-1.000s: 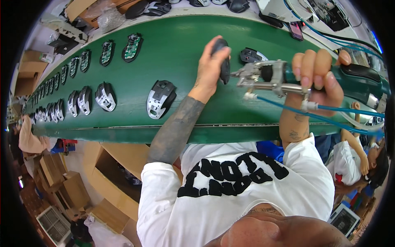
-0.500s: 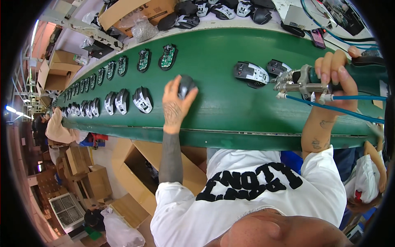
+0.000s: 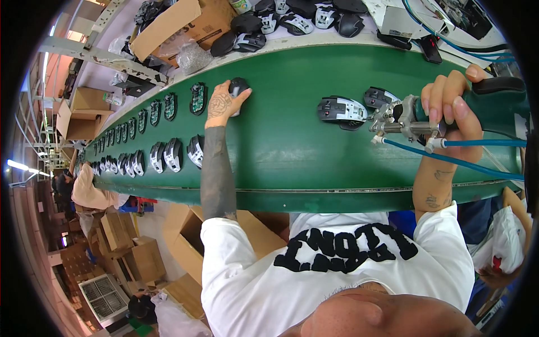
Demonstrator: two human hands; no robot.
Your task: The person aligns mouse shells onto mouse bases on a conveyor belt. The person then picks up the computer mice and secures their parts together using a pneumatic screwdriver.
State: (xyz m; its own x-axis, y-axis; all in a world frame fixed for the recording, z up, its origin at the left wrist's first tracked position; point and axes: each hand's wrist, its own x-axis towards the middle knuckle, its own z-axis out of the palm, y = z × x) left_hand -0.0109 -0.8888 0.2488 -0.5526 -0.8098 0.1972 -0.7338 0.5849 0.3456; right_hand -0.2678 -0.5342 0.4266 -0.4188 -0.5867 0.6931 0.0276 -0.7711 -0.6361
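Note:
My left hand (image 3: pixel 223 104) reaches to the far row on the green belt. Its fingers are closed round a dark, rounded mouse part (image 3: pixel 240 85), whose underside is hidden. The mouse circuit board that stood at that spot is now covered by the hand. My right hand (image 3: pixel 449 101) grips a dark green power screwdriver (image 3: pixel 497 104) with a metal head and blue hoses. The screwdriver's metal tip points left, close to a black-and-white mouse shell (image 3: pixel 343 110). A second mouse shell (image 3: pixel 380 96) lies just behind it.
Mouse boards (image 3: pixel 197 98) form a far row on the green belt (image 3: pixel 281 163), and silver-black shells (image 3: pixel 173 155) a near row. Dark mouse parts (image 3: pixel 297 23) and a carton (image 3: pixel 188 28) sit on the back shelf. Another person's sleeve (image 3: pixel 87 188) shows far left.
My left hand has moved away from me and slightly left with the dark mouse part, onto the far row. My right hand and the screwdriver have hardly moved. The view has shifted slightly.

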